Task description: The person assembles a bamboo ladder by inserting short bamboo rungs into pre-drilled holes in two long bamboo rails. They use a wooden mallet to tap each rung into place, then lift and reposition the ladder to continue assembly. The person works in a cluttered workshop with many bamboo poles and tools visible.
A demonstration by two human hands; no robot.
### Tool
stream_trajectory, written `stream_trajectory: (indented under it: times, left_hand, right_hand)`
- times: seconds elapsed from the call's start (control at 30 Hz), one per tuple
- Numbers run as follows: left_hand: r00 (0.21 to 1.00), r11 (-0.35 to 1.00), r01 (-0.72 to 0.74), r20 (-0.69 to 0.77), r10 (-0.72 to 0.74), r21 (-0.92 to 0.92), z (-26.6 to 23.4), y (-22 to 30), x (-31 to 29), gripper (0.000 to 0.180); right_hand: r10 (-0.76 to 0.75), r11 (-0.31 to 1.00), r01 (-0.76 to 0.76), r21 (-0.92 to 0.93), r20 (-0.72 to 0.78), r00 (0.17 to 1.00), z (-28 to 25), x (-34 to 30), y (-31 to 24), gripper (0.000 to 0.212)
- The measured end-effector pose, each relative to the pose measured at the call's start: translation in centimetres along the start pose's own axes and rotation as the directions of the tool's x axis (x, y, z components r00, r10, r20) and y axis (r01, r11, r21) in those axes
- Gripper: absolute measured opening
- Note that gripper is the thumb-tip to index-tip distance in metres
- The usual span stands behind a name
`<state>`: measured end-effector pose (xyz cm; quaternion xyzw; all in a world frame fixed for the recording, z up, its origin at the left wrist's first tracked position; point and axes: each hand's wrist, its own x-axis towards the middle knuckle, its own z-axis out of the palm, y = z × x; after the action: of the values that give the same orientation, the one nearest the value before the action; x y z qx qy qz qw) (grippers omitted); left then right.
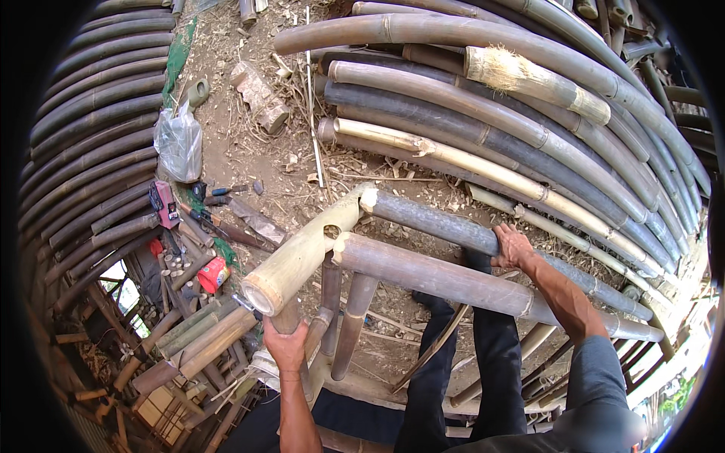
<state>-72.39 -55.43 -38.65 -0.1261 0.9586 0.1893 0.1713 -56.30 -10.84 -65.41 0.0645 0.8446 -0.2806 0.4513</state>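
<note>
A pale, thick bamboo piece (pixel 298 257) lies slanting in front of me, with a round hole cut in its side. My left hand (pixel 285 345) is closed round a brown bamboo post (pixel 286 320) just under its near end. My right hand (pixel 512 248) grips a grey bamboo pole (pixel 430 217), whose pale trimmed tip lies close to the far part of the pale piece. Alongside runs a thicker brown bamboo pole (pixel 438 273); its trimmed end sits right by the hole. I cannot tell whether either tip is inserted. Upright bamboo legs (pixel 353 325) stand beneath.
Long bamboo poles (pixel 445 128) are stacked at the far right, and more dark poles (pixel 98 98) line the left. A clear plastic bag (pixel 179 143), a pink box (pixel 164 204), a red packet (pixel 214 274) and hand tools lie left. Shavings litter the dirt ground (pixel 234 34).
</note>
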Motion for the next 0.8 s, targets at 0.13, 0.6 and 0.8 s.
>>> stream_trajectory:
  times: [0.13,0.6,0.8]
  left_hand:
    - [1.000,1.000,0.003,-0.003,-0.003,-0.024,-0.1,-0.4,-0.2,0.062]
    - [0.999,0.997,0.034,0.010,-0.034,-0.070,0.0,0.1,0.2,0.060]
    - [0.999,0.994,0.031,0.032,-0.028,-0.106,0.0,0.3,-0.1,0.059]
  right_hand:
    - [-0.015,1.000,0.015,-0.009,-0.020,1.000,-0.3,-0.6,-0.5,0.075]
    - [-0.035,0.998,0.035,-0.059,0.002,0.999,1.3,-0.7,-0.6,0.077]
    - [-0.064,0.994,0.067,-0.086,0.034,0.997,1.3,0.2,-0.8,0.079]
